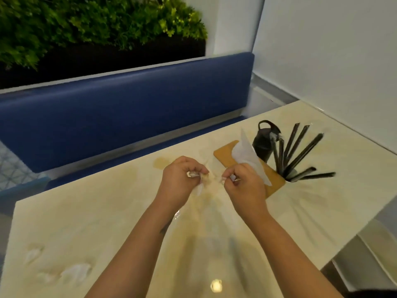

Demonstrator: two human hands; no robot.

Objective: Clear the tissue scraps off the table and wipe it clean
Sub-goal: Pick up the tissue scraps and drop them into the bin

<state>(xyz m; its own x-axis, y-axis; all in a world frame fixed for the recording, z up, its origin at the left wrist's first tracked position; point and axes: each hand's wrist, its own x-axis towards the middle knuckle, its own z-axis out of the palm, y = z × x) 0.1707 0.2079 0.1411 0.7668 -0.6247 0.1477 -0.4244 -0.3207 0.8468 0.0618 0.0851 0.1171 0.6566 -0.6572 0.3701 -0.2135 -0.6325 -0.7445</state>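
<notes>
My left hand (180, 177) and my right hand (242, 183) meet over the middle of the cream table (311, 211). Each pinches an end of a crumpled white tissue scrap (194, 174) with curled fingers; the piece between them is blurred. More white tissue scraps (75, 272) lie at the table's near left, with a smaller one (33, 253) beside them. A clean white tissue (247, 155) sticks up from a wooden tissue box (225, 155) just behind my right hand.
A dark bottle (264, 140) and a holder of black chopsticks (298, 151) stand at the right behind the tissue box. A blue bench seat (129, 108) runs along the table's far side. White wall on the right, green plants at the far left.
</notes>
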